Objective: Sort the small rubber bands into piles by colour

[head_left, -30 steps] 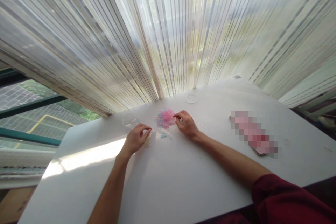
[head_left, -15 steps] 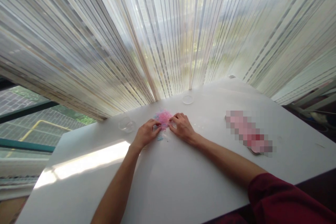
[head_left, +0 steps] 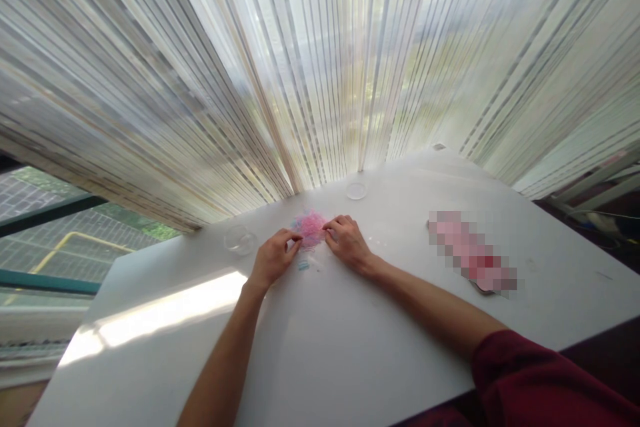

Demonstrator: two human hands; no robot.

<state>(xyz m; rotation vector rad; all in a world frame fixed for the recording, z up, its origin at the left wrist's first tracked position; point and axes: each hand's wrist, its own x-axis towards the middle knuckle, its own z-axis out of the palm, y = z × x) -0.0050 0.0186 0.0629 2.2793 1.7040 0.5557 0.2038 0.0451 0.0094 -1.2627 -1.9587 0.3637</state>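
A small heap of pink and bluish pieces (head_left: 310, 225) lies on the white table (head_left: 310, 347), near its far edge. My left hand (head_left: 275, 257) is at the heap's left side, thumb and forefinger pinched together; what they hold, if anything, is too small to tell. On the right side, my right hand (head_left: 347, 243) has its fingertips closed together at the heap's edge, and their contents cannot be made out. A few blue pieces (head_left: 304, 266) lie just in front of the heap, between the hands.
A clear round container (head_left: 240, 240) stands left of the heap. Behind it to the right lies a clear round disc (head_left: 357, 191). A blurred pink object (head_left: 473, 252) rests on the right. Striped curtains (head_left: 340, 67) hang along the table's far edge.
My left hand has drawn slightly left, away from the heap's middle, and its fingertips have come closer together. My right hand's fingertips have shifted slightly. The view has moved a little.
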